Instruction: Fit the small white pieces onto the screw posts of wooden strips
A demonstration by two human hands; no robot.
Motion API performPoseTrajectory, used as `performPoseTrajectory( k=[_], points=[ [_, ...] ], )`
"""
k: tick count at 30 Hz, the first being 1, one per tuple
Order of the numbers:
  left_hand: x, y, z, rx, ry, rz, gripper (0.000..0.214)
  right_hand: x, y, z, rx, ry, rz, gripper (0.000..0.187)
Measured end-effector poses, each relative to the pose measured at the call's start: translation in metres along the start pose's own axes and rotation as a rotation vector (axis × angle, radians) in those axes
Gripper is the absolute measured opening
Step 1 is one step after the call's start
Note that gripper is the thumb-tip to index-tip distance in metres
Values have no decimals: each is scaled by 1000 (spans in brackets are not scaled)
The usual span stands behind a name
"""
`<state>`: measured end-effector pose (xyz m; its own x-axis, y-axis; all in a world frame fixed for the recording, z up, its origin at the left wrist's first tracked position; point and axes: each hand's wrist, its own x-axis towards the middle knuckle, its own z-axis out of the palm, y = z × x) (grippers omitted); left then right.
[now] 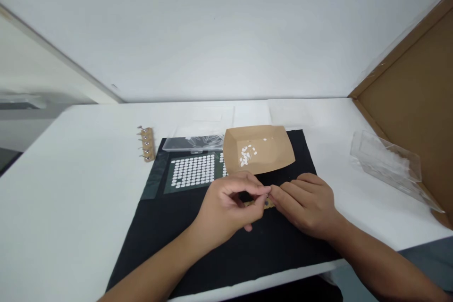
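Note:
My left hand (228, 205) and my right hand (307, 203) meet over the middle of a black mat (184, 245). The fingertips of both pinch together at a small tan strip (260, 204) lying on the mat. What else sits between the fingertips is too small to make out. Just behind the hands stands a brown paper tray (279, 151) holding several small white pieces (247, 155). To the left of the tray lies a dark sheet (193, 171) covered with rows of white dots.
A tan strip with metal studs (147, 144) lies on the white table (71, 174) at the left. A clear plastic bag (193, 143) lies behind the dotted sheet. A clear plastic box (387, 163) sits at the right beside a brown board (417, 104).

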<state>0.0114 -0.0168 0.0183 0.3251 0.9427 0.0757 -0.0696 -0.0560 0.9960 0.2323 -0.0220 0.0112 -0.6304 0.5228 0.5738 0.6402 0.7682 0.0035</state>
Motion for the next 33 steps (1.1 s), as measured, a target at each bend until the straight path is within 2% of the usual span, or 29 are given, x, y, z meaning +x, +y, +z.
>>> performPoseTrajectory(
  k=[7,18,26,33],
  points=[
    [-1,2,2,-71,26,-160,7,3,-3,-2,-58,16,-32,5],
    [3,9,10,-71,105,-405,21,5,-6,0,-80,36,-58,3],
    [4,10,12,-72,111,-436,19,7,-5,2,-35,43,-54,5],
    [2,5,9,-170,65,-450,19,5,-3,4,47,46,-36,11]
  ],
)
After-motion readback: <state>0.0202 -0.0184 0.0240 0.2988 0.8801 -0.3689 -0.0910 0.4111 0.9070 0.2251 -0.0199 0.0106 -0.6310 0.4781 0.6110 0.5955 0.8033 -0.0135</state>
